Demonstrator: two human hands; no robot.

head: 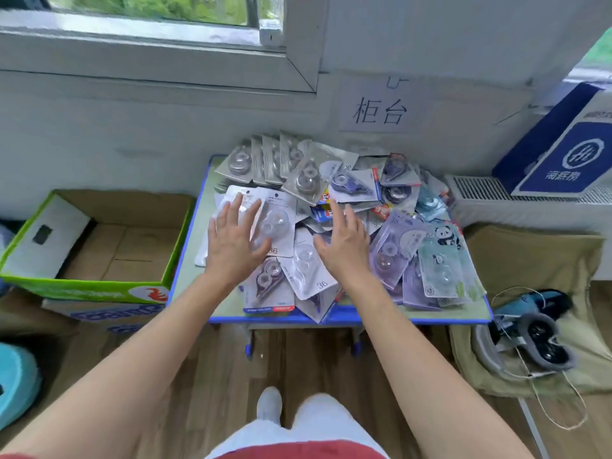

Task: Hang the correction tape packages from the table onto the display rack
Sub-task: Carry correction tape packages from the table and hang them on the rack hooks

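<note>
A heap of blister-carded correction tape packages (308, 180) in clear plastic, on white, grey, lilac and pale blue cards, is seen piled across a small table with a pale green top and blue edging (414, 319), set against a white wall. Both bare hands are stretched out above the near half of the heap, fingers straight and spread, nothing grasped in either. The left hand (231, 240) is held palm down over a white-carded package with a clear round blister (278, 220); whether it is touched cannot be told. The right hand (344, 246) is poised just beside it, toward the middle of the pile, its fingertips pointed at a package holding a dark blue tape dispenser (351, 187). A mint-green card printed with a panda (443, 240) is seen at the right of the heap.

An open cardboard box with bright green outer walls (82, 288) is placed left of the table, on the floor. A white paper sign with two black characters (379, 109) is fixed to the wall behind the pile, and a blue-and-white printed bag (563, 154) is propped on a white radiator at far right.
</note>
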